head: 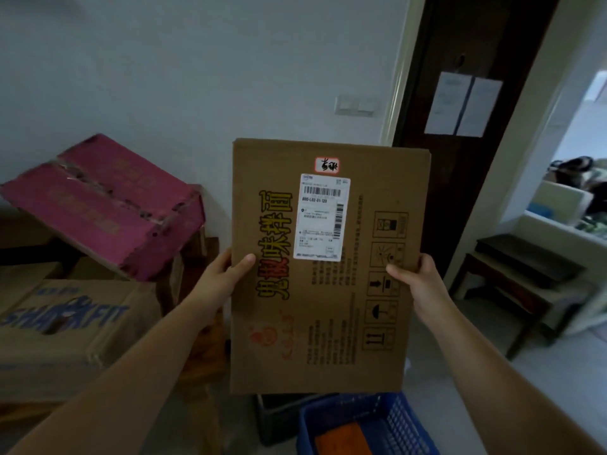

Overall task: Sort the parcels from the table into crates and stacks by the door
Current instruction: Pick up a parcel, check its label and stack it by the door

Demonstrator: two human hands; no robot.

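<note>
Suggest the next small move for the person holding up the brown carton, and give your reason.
Probably lower the brown carton straight down toward the blue crate, if it fits. The left hand and right hand grip its side edges and hold it upright in the air, shipping label facing the camera. The crate sits just beneath, with an orange item inside.

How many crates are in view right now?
2: a blue crate below the held parcel, and a dark crate directly left of it. Others may be hidden behind the parcel.
</note>
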